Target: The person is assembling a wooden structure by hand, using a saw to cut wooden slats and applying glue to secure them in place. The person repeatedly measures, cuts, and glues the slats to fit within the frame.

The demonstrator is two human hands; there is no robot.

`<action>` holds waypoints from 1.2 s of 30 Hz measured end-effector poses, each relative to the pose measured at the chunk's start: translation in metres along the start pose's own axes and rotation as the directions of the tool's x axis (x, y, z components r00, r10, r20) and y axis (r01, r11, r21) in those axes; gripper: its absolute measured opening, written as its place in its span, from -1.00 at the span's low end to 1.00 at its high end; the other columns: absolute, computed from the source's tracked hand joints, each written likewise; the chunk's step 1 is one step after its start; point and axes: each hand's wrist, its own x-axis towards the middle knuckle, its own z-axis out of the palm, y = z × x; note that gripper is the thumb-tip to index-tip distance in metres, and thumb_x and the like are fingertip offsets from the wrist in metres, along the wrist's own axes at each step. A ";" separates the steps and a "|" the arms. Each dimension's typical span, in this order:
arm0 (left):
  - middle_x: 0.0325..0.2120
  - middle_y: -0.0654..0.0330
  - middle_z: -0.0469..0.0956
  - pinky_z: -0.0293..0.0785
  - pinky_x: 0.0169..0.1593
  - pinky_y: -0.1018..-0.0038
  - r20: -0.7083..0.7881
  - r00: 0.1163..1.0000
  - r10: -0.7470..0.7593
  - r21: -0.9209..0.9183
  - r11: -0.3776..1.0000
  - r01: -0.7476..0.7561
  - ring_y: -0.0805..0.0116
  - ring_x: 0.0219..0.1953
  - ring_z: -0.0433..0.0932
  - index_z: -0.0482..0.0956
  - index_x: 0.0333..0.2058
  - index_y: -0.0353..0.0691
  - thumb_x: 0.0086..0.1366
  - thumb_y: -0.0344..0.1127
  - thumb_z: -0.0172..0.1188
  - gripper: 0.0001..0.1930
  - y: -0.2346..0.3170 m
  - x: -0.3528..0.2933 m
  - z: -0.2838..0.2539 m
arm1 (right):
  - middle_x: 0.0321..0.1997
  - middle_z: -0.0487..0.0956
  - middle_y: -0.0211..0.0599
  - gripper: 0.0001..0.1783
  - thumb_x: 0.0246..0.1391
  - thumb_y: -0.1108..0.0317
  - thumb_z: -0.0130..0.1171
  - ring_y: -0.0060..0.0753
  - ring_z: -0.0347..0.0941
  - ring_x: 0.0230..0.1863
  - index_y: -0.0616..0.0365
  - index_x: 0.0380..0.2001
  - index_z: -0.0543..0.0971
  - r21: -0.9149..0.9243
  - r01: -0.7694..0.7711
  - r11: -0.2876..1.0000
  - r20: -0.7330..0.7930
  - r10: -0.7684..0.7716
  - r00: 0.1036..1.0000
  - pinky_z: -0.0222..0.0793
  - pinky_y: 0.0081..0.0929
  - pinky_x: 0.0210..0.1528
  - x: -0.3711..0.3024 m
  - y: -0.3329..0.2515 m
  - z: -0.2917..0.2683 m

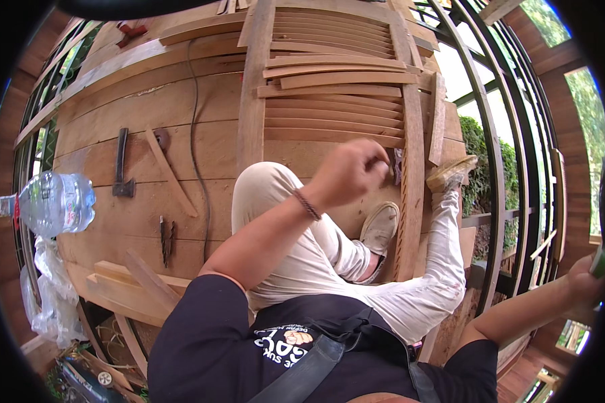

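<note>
My left hand is raised above my bent knee, near the right stile of a louvered wooden frame. Its fingers are curled in, and what they hold, if anything, is hidden. Angled slats fill the frame's upper part. Several loose slats lie across it. Just beyond my left fingers, a small dark reddish object shows against the stile. My right hand is far out at the right rim, fingers bent around a dark thing with a green edge, mostly cut off by the picture's border.
On the plank floor to the left lie a hatchet, a thin wooden strip, drill bits and a dark cable. A large clear bottle stands at the left rim. Metal railings run along the right.
</note>
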 end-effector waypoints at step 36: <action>-0.41 -0.06 0.68 0.58 -0.17 0.07 0.859 0.499 -0.117 0.251 0.945 -0.211 -0.11 -0.31 0.66 0.69 -0.30 -0.29 0.17 -0.11 0.23 -0.67 0.004 -0.039 0.021 | -0.05 0.66 0.08 -0.25 -0.15 0.15 0.55 0.09 0.64 0.00 0.34 0.06 0.50 -0.721 -0.440 0.535 0.651 0.741 -0.167 0.50 -0.14 0.05 -0.333 -0.053 0.131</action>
